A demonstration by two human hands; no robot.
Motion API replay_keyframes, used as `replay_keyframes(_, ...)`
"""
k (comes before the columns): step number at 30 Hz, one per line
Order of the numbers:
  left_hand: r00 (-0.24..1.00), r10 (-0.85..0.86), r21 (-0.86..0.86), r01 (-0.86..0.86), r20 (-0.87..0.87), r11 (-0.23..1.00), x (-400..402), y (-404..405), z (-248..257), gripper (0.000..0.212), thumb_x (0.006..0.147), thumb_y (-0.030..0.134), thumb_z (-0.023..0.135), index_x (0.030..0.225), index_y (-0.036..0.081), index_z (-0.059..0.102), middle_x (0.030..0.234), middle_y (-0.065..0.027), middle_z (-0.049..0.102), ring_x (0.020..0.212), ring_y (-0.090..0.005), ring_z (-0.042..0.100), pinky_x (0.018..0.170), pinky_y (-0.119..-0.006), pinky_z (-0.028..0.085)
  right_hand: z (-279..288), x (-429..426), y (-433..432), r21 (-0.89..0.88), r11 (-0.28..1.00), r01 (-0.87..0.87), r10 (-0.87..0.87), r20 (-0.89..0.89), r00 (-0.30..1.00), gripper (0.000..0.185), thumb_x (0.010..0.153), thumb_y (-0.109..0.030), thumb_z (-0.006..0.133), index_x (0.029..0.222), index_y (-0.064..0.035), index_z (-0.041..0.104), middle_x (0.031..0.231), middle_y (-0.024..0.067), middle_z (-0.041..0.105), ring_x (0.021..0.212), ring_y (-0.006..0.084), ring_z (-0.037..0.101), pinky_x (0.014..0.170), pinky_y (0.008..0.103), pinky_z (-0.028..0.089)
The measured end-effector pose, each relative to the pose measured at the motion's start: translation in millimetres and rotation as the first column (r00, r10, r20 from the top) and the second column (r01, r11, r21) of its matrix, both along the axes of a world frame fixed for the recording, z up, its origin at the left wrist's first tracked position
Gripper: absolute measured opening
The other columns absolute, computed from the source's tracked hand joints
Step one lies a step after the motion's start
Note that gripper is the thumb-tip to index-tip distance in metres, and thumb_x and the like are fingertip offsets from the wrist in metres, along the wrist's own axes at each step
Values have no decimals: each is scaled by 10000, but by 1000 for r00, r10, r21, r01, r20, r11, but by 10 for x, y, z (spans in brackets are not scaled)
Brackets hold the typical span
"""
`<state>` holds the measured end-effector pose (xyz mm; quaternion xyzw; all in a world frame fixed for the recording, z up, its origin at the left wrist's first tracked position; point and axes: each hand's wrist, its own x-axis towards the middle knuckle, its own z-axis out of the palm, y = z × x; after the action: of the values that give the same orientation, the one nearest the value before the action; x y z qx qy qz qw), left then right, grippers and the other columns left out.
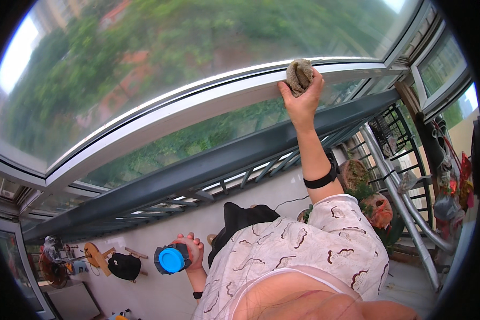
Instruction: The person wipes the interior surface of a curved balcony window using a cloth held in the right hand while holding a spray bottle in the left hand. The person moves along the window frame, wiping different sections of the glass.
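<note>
Up at the window frame, my right hand [306, 94] grips a bunched grey-brown cloth [299, 78]. The cloth lies against the white frame rail [240, 83] along the lower edge of the large window pane [208, 32]. Lower down and to the left, my left hand [195, 250] holds a container with a bright blue lid [171, 260]. Dark, crinkled material surrounds the lid, and a reddish, see-through part shows under my fingers. What the container holds is hidden.
A dark grey handrail [208, 156] with slanted bars runs below the window. At the right stand silver metal poles [400, 200], potted plants [354, 176] and hanging bags [448, 204]. To the left are a black-topped stool [124, 266] and a fan [53, 266] on the pale floor [152, 296].
</note>
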<state>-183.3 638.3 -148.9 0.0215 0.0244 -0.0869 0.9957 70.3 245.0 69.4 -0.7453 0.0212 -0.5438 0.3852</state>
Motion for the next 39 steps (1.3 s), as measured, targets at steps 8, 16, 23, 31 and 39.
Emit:
replay_keyframes(8,1000,21,-3,-20,14,1000,-53,-16,3,512,856,434,556,1240,97,524,1144,-186,501,991,-370,533,813,-457,454,4,-12,-17,12,998,-62,63,-29,998,659,669,-110,788,1199,-53,402,1105,129,401,1026,282,436,920,391,364)
replay_keyframes(16,998,65,1,-65,-4,998,-119,26,0,497,849,422,569,1222,97,529,1127,-181,509,972,-364,539,796,-449,456,4,3,-9,85,989,-124,125,-7,992,646,682,-105,780,1202,-53,400,1107,126,401,1032,275,443,924,386,369)
replay_keyframes(23,998,26,31,-28,60,999,-52,28,52,463,858,344,574,1258,116,517,1153,-178,488,1007,-343,525,832,-431,438,3,-4,-32,1,1000,-30,30,-24,999,661,671,-161,802,1193,-53,412,1096,131,420,1023,283,449,911,394,372)
replay_keyframes(31,999,1,21,-2,48,1000,12,12,80,484,850,378,580,1243,103,518,1149,-186,493,998,-359,535,829,-443,447,9,-10,-38,-17,1000,-23,22,-32,999,668,670,-184,806,1195,-57,412,1093,135,420,1022,288,446,907,401,371)
replay_keyframes(39,999,19,-3,-18,27,1000,-46,6,20,531,848,448,562,1235,85,533,1145,-203,503,997,-384,538,827,-465,457,43,-34,12,1,999,-47,47,-57,997,658,691,-164,788,1208,-58,396,1120,138,387,1053,288,419,923,400,361)
